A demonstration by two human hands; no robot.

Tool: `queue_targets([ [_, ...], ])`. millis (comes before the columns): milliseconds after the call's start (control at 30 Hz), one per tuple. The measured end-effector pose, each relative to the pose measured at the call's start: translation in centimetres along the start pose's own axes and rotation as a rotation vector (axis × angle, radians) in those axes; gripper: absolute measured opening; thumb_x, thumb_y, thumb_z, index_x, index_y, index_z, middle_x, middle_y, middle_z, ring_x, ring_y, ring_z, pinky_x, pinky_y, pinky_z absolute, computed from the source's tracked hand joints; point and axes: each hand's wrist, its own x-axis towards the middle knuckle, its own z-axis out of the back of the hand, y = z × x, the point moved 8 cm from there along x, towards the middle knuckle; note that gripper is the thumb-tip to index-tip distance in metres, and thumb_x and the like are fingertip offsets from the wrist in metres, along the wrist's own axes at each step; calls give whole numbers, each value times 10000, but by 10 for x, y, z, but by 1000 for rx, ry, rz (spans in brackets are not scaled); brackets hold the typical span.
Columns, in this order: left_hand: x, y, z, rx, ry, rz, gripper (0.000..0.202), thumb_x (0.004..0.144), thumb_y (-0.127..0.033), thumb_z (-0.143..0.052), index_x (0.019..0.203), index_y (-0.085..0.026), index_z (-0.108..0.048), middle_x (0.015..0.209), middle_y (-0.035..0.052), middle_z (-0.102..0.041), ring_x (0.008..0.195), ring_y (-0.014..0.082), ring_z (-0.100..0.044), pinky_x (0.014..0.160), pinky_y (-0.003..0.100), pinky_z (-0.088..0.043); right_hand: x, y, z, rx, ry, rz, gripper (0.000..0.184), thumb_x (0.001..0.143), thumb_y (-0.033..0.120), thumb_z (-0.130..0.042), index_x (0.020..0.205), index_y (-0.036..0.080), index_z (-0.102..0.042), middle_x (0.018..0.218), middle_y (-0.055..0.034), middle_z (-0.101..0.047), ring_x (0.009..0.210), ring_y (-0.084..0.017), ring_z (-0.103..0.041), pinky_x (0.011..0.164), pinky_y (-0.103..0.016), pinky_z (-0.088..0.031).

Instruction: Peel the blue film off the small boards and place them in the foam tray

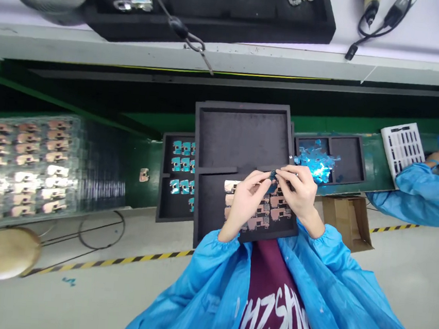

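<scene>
My left hand (pixel 245 200) and my right hand (pixel 296 190) meet over a black foam tray (pixel 241 135) resting on my lap. Both pinch one small metal part with blue film (pixel 273 176) between their fingertips. The near compartment of the tray holds several copper-coloured metal parts (pixel 261 215) in rows under my hands. The far compartment of the tray is bare foam.
A second black tray (pixel 165 200) with blue-filmed parts lies to the left, and a third (pixel 350 156) with peeled blue film to the right. Clear blister trays of parts (pixel 25 166) lie far left. A cardboard box (pixel 348 221) and another person's blue sleeve (pixel 422 197) are on the right.
</scene>
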Motion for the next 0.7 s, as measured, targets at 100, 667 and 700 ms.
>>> queue_targets([
  [100, 0, 14, -8, -210, 57, 145, 274, 944, -416, -812, 1136, -223, -846, 1201, 80, -808, 1180, 250, -746, 1106, 412, -592, -6, -3, 2, -46, 14, 57, 195, 1103, 278, -631, 1101, 314, -823, 1076, -78, -804, 1051, -259, -746, 957, -458, -652],
  [667, 4, 27, 77, -152, -400, 145, 312, 847, -417, -892, 1054, -205, -796, 988, 59, -807, 867, 205, -779, 876, 351, -639, -45, -51, 49, 144, -276, 19, 65, 1065, 259, -648, 1105, 260, -700, 996, -56, -764, 914, -230, -771, 776, -415, -684],
  [700, 2, 20, 95, 30, -395, 98, 260, 874, -391, -851, 1055, -210, -809, 1018, 62, -809, 889, 213, -780, 897, 355, -634, -44, -85, 52, 153, -328, -146, 81, 1069, 314, -644, 1098, 248, -681, 1000, -58, -740, 881, -221, -753, 739, -394, -670],
])
